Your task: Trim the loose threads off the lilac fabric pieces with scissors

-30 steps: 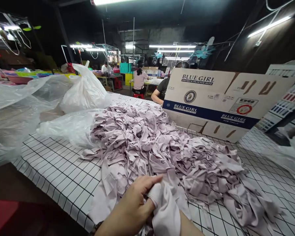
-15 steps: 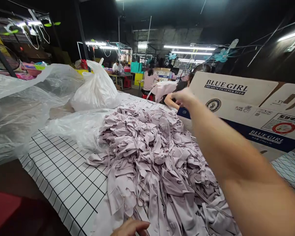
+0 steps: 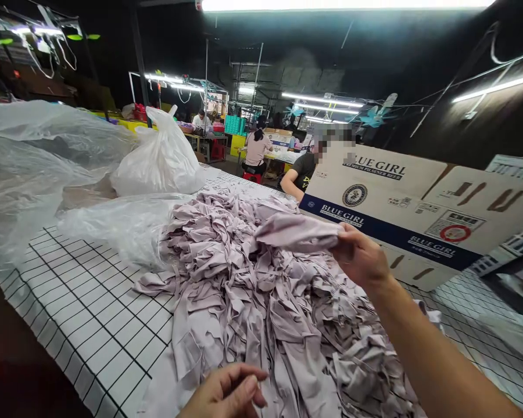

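Note:
My right hand (image 3: 361,255) pinches one end of a pale mauve fabric piece (image 3: 294,233), which stretches out to the left above the heap. Below it spreads a big tangled pile of mauve fabric pieces (image 3: 244,278), many of them long and strip-like. Low in the view, my left hand (image 3: 230,390) hovers over the near side of this pile. Its fingers are loosely bent, apart from the thumb, and nothing shows in them.
A Blue Girl carton (image 3: 375,191) stands right of the pile, with a co-worker (image 3: 298,174) behind it. Clear plastic sheeting (image 3: 39,174) and a tied white bag (image 3: 159,157) lie on the left. A grid-patterned cloth (image 3: 91,307) covers the table. Other people sit farther back.
My right hand has come back from the carton's far left corner and now holds a fabric piece over the pile. My left hand has risen further into view.

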`<state>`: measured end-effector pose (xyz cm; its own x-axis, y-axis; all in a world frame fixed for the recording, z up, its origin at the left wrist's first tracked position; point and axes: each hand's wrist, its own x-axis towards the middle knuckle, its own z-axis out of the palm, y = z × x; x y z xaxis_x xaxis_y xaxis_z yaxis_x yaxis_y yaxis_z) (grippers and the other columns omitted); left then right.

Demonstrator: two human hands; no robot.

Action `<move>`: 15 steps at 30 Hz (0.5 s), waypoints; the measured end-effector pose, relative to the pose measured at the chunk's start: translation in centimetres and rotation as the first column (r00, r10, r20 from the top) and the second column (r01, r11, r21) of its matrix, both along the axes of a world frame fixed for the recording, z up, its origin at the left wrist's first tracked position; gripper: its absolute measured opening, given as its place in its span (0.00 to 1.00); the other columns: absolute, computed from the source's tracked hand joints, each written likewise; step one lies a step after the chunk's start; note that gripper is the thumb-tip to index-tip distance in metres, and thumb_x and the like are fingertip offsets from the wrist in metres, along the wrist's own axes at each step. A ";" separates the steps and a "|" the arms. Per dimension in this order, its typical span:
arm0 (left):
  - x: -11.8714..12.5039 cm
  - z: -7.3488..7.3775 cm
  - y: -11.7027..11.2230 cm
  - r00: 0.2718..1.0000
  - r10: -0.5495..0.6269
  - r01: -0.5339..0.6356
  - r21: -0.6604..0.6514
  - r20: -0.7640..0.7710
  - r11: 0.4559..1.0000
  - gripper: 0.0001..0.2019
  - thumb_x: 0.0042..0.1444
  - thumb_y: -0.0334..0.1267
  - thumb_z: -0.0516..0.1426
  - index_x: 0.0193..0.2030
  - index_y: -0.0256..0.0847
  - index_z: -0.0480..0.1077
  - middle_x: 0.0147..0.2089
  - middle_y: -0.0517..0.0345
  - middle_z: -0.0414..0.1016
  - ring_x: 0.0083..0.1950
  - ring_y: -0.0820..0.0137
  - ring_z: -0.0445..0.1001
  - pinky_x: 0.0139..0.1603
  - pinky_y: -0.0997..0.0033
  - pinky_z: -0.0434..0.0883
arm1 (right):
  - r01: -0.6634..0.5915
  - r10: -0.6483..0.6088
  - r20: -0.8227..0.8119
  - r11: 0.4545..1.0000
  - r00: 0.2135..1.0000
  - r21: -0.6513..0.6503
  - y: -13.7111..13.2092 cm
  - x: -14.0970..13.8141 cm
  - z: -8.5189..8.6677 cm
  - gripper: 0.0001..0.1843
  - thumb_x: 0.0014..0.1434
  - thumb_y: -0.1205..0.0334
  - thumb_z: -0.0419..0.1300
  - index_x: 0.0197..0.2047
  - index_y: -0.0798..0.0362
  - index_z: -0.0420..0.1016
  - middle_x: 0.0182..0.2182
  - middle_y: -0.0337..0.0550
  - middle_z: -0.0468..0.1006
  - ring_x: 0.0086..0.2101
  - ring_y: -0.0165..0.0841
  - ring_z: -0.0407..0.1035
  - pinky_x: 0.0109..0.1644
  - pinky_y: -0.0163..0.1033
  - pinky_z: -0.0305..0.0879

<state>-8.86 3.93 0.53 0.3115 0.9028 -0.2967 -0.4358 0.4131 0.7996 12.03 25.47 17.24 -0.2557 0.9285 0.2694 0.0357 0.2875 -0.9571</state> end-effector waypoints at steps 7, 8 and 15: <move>6.7 3.2 2.2 0.938 0.071 -0.008 -0.184 0.340 0.983 0.27 0.51 0.54 0.64 0.52 0.39 0.70 0.45 0.50 0.77 0.36 0.68 0.79 0.38 0.70 0.73 | -0.149 0.204 0.118 0.918 0.972 -0.367 -16.8 7.0 -5.7 0.16 0.57 0.48 0.62 0.32 0.53 0.72 0.24 0.36 0.69 0.23 0.26 0.60 0.24 0.30 0.59; 7.5 2.8 2.2 0.955 0.049 0.003 -0.177 0.294 0.984 0.25 0.50 0.53 0.65 0.48 0.38 0.71 0.42 0.52 0.77 0.33 0.71 0.78 0.36 0.72 0.73 | -0.166 0.254 0.166 0.894 0.953 -0.416 -18.6 7.6 -7.0 0.17 0.59 0.46 0.60 0.34 0.53 0.74 0.25 0.37 0.69 0.24 0.27 0.61 0.26 0.31 0.60; 9.1 -0.7 1.2 0.996 -0.056 0.067 -0.163 0.070 0.984 0.16 0.47 0.45 0.68 0.33 0.34 0.73 0.20 0.64 0.72 0.17 0.77 0.68 0.19 0.79 0.64 | 0.108 0.032 0.486 0.961 0.873 -0.256 -25.2 11.4 -10.3 0.20 0.63 0.44 0.53 0.35 0.49 0.77 0.56 0.50 0.71 0.60 0.48 0.59 0.63 0.53 0.56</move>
<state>0.27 5.16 -0.14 0.3885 0.8215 -0.4173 -0.4539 0.5647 0.6892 23.40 0.31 6.99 -0.2512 0.9581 -0.1374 0.5168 0.0128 -0.8560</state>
